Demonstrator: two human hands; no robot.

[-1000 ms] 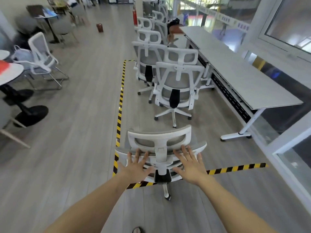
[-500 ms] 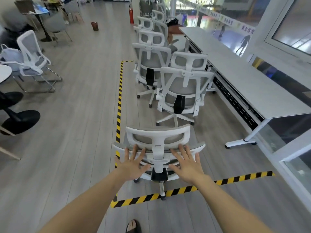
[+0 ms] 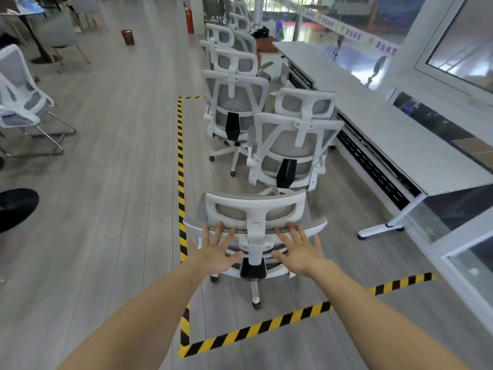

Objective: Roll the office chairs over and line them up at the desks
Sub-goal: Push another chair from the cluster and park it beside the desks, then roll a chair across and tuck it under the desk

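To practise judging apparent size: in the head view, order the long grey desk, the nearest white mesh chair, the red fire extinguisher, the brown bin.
1. Long grey desk
2. Nearest white mesh office chair
3. Red fire extinguisher and small brown bin: too alike, too distant to rank.

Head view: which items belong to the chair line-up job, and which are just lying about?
Job: nearest chair, with left hand and right hand flat on its back; parked chairs; long desk.
Lying about: sled-base chair, fire extinguisher, brown bin, floor tape.
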